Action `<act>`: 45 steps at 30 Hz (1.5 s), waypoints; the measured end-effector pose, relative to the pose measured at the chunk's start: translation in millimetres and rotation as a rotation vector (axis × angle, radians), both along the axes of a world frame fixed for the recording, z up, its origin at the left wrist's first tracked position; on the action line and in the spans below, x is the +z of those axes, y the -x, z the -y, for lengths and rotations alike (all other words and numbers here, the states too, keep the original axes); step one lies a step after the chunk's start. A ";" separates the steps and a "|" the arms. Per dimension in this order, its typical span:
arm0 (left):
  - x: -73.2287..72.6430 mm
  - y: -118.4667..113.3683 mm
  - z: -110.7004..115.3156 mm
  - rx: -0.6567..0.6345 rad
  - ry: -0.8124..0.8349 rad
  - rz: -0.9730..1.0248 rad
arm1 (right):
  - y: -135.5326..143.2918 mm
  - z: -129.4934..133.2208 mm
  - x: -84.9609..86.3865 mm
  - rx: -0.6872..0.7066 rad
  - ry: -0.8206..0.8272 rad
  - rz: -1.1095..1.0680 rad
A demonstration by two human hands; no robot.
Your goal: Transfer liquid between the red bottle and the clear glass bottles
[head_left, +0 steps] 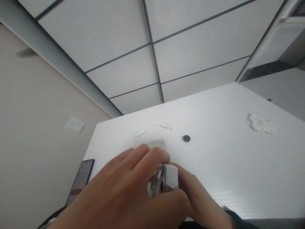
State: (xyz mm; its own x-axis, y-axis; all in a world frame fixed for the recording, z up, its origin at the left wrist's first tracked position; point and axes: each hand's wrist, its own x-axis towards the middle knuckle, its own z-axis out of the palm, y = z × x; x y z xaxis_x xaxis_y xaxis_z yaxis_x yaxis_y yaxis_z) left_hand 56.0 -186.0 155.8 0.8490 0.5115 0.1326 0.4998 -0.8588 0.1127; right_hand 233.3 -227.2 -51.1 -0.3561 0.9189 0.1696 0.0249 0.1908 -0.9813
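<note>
My left hand (pixel 128 184) reaches in from the lower left, fingers curled over the top of a small boxy object (pixel 171 175) and its thumb along the near side. The object has a white end and a shiny, silvery or clear side; its kind cannot be made out. My right hand (pixel 202 194) is closed about the object's far right side, its fingertips hidden behind the object and my left hand. Just beyond my left knuckles, a flat greyish piece (pixel 157 143) lies partly covered on the white table (pixel 226 159).
Farther back lie a small black disc (pixel 186 138) and two thin clear scraps, one at left (pixel 141 133) and one at right (pixel 168 126). A crumpled whitish lump (pixel 261 123) is at the right. A phone (pixel 81 179) rests at the left edge, near a wall with a socket (pixel 75 124).
</note>
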 end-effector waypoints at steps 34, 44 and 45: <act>-30.9 44.5 7.9 0.188 0.159 0.229 | -1.2 1.2 -5.0 0.009 0.045 -0.016; -35.3 23.3 2.6 0.288 0.007 0.160 | 0.9 -1.3 -1.2 0.015 0.075 -0.075; -32.4 19.9 2.4 0.266 -0.007 0.143 | 1.1 -1.5 -1.5 0.024 0.084 -0.084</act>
State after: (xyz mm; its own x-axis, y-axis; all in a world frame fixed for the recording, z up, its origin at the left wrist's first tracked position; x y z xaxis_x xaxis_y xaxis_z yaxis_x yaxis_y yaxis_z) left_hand 36.0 -188.3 123.4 0.6579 0.7120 0.2454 0.6865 -0.7009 0.1932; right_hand 232.1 -225.7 -52.6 -0.3664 0.9224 0.1221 -0.0613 0.1070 -0.9924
